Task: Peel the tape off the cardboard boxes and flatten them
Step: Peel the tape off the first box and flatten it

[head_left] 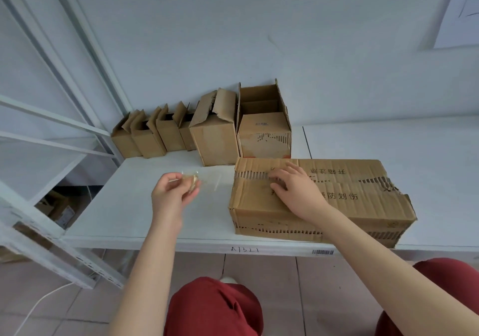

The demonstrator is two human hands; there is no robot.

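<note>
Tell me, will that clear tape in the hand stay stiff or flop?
Probably floppy: the tape looks crumpled in the left hand. Likely very light, since fingertips alone hold it. It may cling, bunched against skin.

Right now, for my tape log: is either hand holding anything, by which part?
Left hand pinches a crumpled clear tape wad at fingertips. Right hand fingers touch the top seam of the large brown cardboard box; grip unclear.

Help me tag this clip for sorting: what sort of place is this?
Probably a warehouse or stockroom: white metal racking, a barcode label and handwritten code on the shelf edge, and a row of opened cardboard boxes.
</note>
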